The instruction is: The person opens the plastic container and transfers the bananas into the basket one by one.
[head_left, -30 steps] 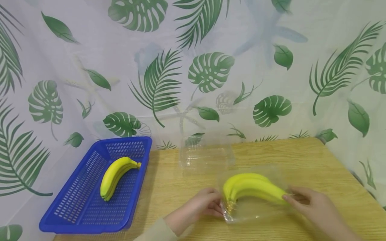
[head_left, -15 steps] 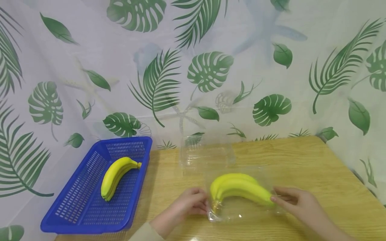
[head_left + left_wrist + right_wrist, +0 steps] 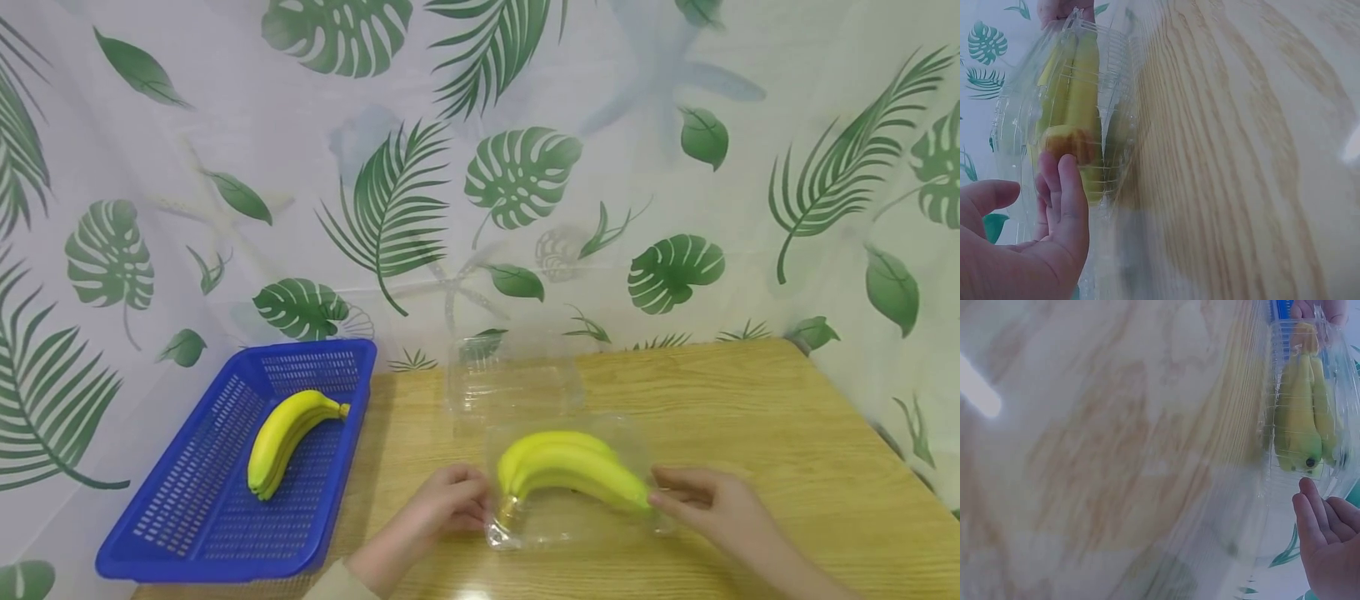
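A clear plastic clamshell box [image 3: 585, 533] with a bunch of yellow bananas [image 3: 566, 462] inside sits between my two hands above the near part of the table. My left hand [image 3: 453, 500] touches its left end by the banana stem; in the left wrist view the fingers [image 3: 1067, 187] are nearly straight against the plastic and the thumb stands apart. At the other end, by the green banana tips, my right hand [image 3: 705, 504] touches the box with extended fingers [image 3: 1310, 509]. Whether the box rests on the wood or hangs just above it, I cannot tell.
At the left stands a blue perforated basket [image 3: 120, 562] with another bunch of bananas [image 3: 288, 442] in it. Behind the held box, a second clear plastic box [image 3: 517, 387] stands open near the leaf-printed wall cover [image 3: 600, 167]. The table [image 3: 750, 400] is wood-grained.
The box of bananas has moved left along the table, with both hands travelling alongside it. The blue basket and the rear clear box have stayed in place.
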`<action>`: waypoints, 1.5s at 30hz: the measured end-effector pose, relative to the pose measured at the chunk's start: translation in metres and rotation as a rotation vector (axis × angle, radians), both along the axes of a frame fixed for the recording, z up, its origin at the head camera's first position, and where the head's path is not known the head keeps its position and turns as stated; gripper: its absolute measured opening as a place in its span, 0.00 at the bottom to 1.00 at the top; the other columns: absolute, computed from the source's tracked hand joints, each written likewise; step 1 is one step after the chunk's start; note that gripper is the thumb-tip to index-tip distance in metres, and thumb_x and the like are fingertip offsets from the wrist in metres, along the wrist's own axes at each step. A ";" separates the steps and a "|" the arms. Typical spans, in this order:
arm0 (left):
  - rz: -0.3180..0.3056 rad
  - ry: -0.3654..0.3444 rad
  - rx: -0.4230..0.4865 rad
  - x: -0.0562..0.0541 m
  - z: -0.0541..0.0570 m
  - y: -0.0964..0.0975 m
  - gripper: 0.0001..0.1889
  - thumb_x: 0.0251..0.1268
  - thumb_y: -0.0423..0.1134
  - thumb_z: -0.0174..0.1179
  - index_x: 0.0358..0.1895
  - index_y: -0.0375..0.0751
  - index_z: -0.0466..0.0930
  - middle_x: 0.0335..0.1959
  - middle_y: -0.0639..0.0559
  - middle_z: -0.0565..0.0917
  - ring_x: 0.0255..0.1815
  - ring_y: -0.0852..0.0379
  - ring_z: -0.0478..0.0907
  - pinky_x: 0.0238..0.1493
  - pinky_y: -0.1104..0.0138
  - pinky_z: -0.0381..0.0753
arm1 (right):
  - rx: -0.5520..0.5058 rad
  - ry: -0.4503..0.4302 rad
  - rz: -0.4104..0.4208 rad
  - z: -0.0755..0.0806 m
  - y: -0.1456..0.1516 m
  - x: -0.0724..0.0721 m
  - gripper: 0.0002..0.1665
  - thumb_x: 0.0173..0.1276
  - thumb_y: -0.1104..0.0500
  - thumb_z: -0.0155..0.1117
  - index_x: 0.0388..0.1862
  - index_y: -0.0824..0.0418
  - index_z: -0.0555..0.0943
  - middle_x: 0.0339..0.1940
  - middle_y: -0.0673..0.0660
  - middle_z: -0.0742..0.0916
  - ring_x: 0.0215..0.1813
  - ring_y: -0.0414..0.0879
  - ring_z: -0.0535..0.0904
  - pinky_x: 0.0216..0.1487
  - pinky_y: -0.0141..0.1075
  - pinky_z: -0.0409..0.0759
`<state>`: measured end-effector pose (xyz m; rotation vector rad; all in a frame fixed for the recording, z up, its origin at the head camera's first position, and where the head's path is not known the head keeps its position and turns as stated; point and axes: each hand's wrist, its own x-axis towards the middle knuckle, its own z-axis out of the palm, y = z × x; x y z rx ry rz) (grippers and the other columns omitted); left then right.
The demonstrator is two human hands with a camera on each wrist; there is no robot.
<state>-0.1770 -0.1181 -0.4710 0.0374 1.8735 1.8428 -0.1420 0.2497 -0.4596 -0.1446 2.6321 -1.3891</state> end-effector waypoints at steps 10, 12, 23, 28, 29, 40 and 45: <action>0.047 0.002 -0.015 0.003 0.002 -0.019 0.13 0.77 0.37 0.57 0.51 0.28 0.78 0.31 0.55 0.82 0.31 0.63 0.81 0.38 0.73 0.87 | -0.096 0.023 0.054 -0.001 -0.018 0.000 0.31 0.73 0.58 0.73 0.66 0.78 0.79 0.61 0.73 0.87 0.45 0.31 0.89 0.48 0.28 0.91; 0.054 0.008 -0.019 0.003 0.002 -0.023 0.12 0.77 0.37 0.57 0.50 0.29 0.78 0.31 0.55 0.82 0.31 0.63 0.81 0.37 0.73 0.87 | -0.108 0.037 0.059 -0.001 -0.023 0.000 0.31 0.72 0.59 0.74 0.65 0.78 0.79 0.60 0.74 0.87 0.45 0.31 0.89 0.48 0.27 0.90; 0.080 0.040 -0.033 0.003 0.002 -0.040 0.12 0.80 0.36 0.55 0.50 0.28 0.77 0.31 0.55 0.81 0.30 0.63 0.81 0.35 0.73 0.87 | -0.137 0.035 0.086 0.000 -0.041 -0.003 0.31 0.72 0.60 0.74 0.65 0.79 0.78 0.62 0.75 0.86 0.48 0.40 0.91 0.49 0.32 0.92; 0.082 0.035 -0.020 0.003 0.003 -0.044 0.11 0.80 0.36 0.55 0.50 0.27 0.77 0.31 0.55 0.80 0.30 0.63 0.80 0.35 0.74 0.87 | -0.137 0.070 0.126 -0.001 -0.044 -0.005 0.31 0.72 0.60 0.73 0.65 0.80 0.78 0.62 0.75 0.86 0.48 0.41 0.91 0.49 0.32 0.92; 0.085 0.033 -0.022 0.003 0.003 -0.045 0.11 0.80 0.36 0.55 0.50 0.28 0.77 0.31 0.55 0.80 0.30 0.64 0.80 0.35 0.74 0.87 | -0.137 0.076 0.129 -0.001 -0.045 -0.005 0.30 0.72 0.61 0.74 0.65 0.80 0.78 0.62 0.75 0.86 0.48 0.40 0.91 0.49 0.31 0.92; 0.084 0.030 -0.032 0.005 0.002 -0.054 0.13 0.80 0.36 0.55 0.52 0.26 0.76 0.33 0.55 0.81 0.32 0.63 0.81 0.37 0.73 0.88 | -0.134 0.067 0.165 -0.001 -0.049 -0.008 0.33 0.72 0.58 0.74 0.66 0.79 0.78 0.63 0.75 0.86 0.50 0.48 0.92 0.50 0.32 0.92; 0.081 0.031 -0.043 0.005 0.002 -0.057 0.14 0.81 0.37 0.55 0.53 0.24 0.75 0.33 0.54 0.82 0.32 0.63 0.81 0.38 0.73 0.88 | -0.130 0.068 0.182 -0.002 -0.051 -0.009 0.33 0.72 0.58 0.74 0.66 0.79 0.77 0.62 0.75 0.86 0.50 0.49 0.92 0.50 0.32 0.92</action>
